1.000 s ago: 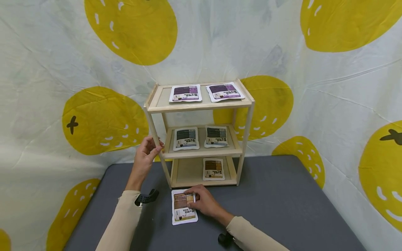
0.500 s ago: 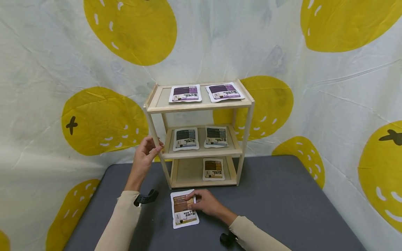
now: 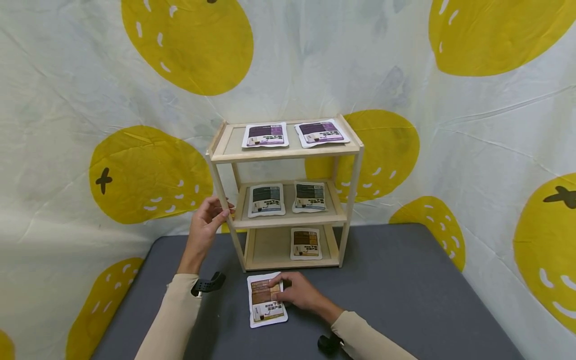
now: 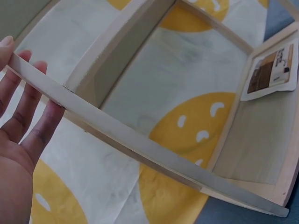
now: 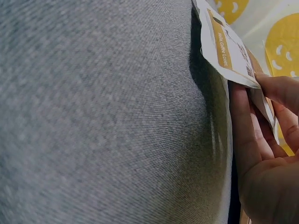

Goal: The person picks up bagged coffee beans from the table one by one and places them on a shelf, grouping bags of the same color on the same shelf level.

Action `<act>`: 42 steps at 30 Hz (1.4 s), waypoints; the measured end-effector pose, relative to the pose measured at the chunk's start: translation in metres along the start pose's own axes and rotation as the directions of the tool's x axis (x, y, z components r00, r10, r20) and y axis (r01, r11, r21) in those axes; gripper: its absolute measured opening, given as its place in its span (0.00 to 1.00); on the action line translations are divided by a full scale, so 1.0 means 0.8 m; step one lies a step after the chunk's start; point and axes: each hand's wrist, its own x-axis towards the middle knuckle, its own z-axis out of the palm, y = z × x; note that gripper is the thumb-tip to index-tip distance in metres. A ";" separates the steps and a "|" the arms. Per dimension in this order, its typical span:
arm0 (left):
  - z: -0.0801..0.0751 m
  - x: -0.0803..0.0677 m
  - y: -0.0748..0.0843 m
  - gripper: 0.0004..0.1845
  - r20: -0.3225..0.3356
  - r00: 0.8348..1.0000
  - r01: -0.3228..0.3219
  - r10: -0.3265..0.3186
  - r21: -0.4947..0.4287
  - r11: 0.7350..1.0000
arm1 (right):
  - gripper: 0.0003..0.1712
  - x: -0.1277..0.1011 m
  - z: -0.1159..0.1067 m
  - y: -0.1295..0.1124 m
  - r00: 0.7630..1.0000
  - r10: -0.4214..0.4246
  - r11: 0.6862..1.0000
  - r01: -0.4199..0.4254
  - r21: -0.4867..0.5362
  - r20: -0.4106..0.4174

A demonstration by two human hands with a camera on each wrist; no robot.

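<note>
Head view shows a person's right hand (image 3: 299,295) pinching the right edge of a brown-and-white packet (image 3: 266,299), which lies on the grey table (image 3: 405,295) just in front of a small wooden shelf unit (image 3: 286,192); in the right wrist view that edge is lifted, thumb on top and fingers (image 5: 247,135) underneath. Left hand (image 3: 206,226) rests on the shelf unit's front left post with fingers (image 4: 28,105) straight and slightly spread. 5 more packets lie on the shelves: 2 purple ones (image 3: 265,134) on top, 2 dark ones (image 3: 266,199) in the middle, and 1 brown one (image 3: 306,243) on the bottom.
</note>
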 end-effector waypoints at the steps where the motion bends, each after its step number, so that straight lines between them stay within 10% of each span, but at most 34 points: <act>1: 0.000 0.000 0.000 0.19 0.002 1.000 0.001 -0.001 0.005 1.000 | 0.14 0.000 0.000 0.000 1.000 0.008 1.000 -0.008 0.015 0.004; 42: 0.001 -0.001 0.000 0.21 -0.015 0.998 0.065 -0.064 0.048 0.997 | 0.25 0.013 -0.028 -0.013 1.000 0.009 0.994 -0.009 0.110 0.002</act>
